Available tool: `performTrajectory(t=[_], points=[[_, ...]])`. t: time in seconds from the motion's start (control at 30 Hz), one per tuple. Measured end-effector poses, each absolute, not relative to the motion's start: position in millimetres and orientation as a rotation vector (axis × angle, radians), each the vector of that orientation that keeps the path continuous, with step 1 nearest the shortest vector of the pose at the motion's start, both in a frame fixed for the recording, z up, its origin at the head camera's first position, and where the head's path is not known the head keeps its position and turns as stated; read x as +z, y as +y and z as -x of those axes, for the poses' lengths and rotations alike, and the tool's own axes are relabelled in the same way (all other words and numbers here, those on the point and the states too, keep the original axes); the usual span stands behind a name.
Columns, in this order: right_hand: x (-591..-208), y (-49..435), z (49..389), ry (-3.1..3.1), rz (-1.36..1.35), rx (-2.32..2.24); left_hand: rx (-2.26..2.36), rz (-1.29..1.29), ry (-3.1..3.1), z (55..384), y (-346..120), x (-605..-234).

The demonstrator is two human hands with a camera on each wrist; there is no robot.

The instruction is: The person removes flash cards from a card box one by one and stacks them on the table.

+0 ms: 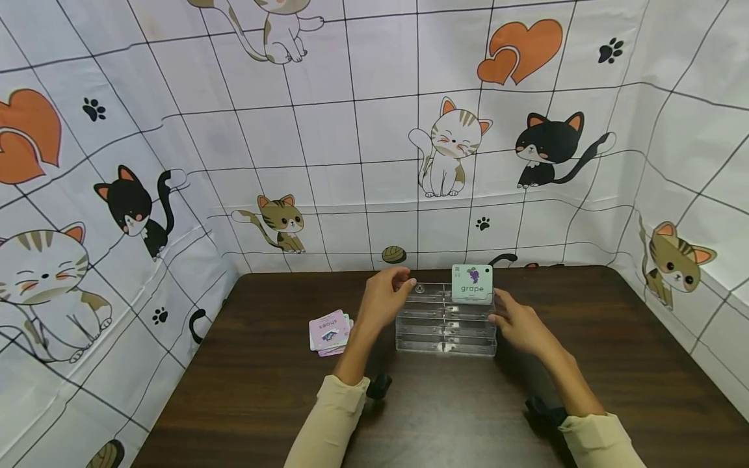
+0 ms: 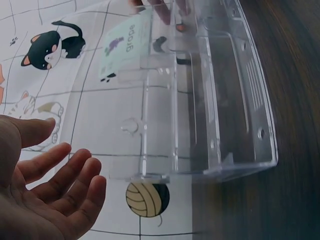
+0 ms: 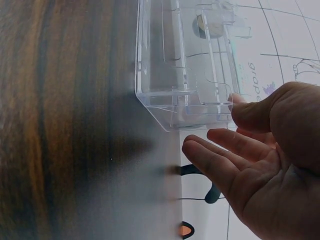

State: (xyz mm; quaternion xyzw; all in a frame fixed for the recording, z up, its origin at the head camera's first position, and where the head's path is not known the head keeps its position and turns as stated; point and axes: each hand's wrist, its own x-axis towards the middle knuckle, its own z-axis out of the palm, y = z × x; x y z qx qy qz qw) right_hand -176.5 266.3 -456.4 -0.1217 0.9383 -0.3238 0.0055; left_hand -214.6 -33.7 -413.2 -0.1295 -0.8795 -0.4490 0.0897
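A clear plastic tiered card rack (image 1: 420, 329) stands on the table, its steps split into two columns. A pale green "grape" card (image 1: 472, 279) with a purple bunch of grapes stands upright in its top right slot. My left hand (image 1: 383, 298) hovers by the rack's upper left corner. In the left wrist view that hand (image 2: 55, 185) has loosely bent fingers with nothing between them. My right hand (image 1: 522, 328) is at the rack's right side. In the right wrist view, its thumb (image 3: 252, 116) appears to touch the rack's edge, with the fingers relaxed alongside.
A small stack of cards (image 1: 330, 331), topped by a pink "shoes" card, lies left of the rack near my left forearm. The dark wooden table (image 1: 246, 390) meets a white cat-patterned cloth (image 1: 374, 143) at the back and sides.
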Motion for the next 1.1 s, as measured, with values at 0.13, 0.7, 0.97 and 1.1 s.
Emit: performTrajectory(t=[0.13, 0.7, 0.97, 1.1], points=[[-456.1, 265.7, 176.2, 2.942, 0.375, -1.010, -1.346, 0.412, -2.615, 214.8, -28.1, -410.8], [-455.3, 265.6, 177.1, 2.946, 0.368, -1.016, -1.320, 0.500, -2.627, 215.9, -3.2, -403.8], [-456.1, 265.1, 175.9, 2.935, 0.367, -1.036, -1.329, 0.544, -2.631, 217.2, 5.5, -402.1], [-456.1, 264.3, 175.9, 2.923, 0.369, -1.048, -1.343, 0.550, -2.638, 218.2, 9.3, -402.1]])
